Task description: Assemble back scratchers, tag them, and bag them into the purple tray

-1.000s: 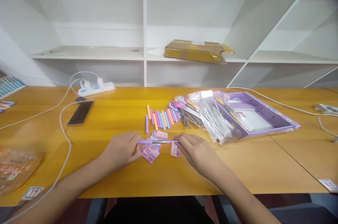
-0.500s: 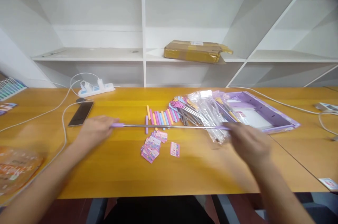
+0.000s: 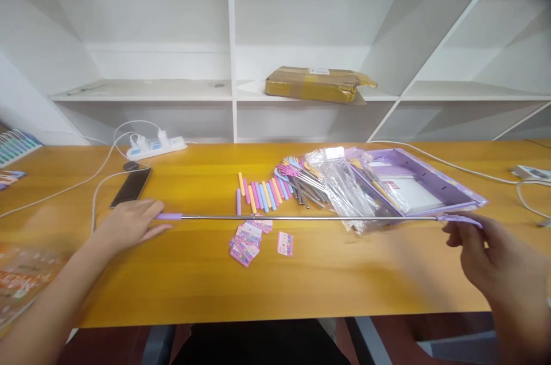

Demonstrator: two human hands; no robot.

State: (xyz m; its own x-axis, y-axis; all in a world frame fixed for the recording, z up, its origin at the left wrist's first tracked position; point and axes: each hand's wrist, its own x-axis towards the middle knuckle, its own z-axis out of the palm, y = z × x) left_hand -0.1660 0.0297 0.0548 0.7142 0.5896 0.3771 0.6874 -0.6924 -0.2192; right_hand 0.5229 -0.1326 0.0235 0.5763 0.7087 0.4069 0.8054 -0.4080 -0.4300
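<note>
A telescopic back scratcher (image 3: 310, 218) is stretched out level across the view, a thin metal rod with purple ends. My left hand (image 3: 131, 224) grips its purple handle at the left. At the far right, the fingers of my right hand (image 3: 495, 256) pinch its purple head. Behind the rod lie several pink, blue, yellow and purple handle tubes (image 3: 262, 194) in a row. Beside them is a pile of hand-shaped scratcher heads (image 3: 290, 170) on metal rods. Small pink printed cards (image 3: 247, 241) are stacked in front, and a single card (image 3: 284, 244) lies apart.
Clear plastic bags (image 3: 344, 190) lie against a purple tray (image 3: 456, 204). At the left are a phone (image 3: 131, 187), a power strip (image 3: 157, 148) with cables and an orange package (image 3: 26, 279). A taped cardboard box (image 3: 316, 85) rests on the white shelf.
My hands have moved apart, the right one far to the right. The back scratcher's rod is much longer now and sits slightly lower in view.
</note>
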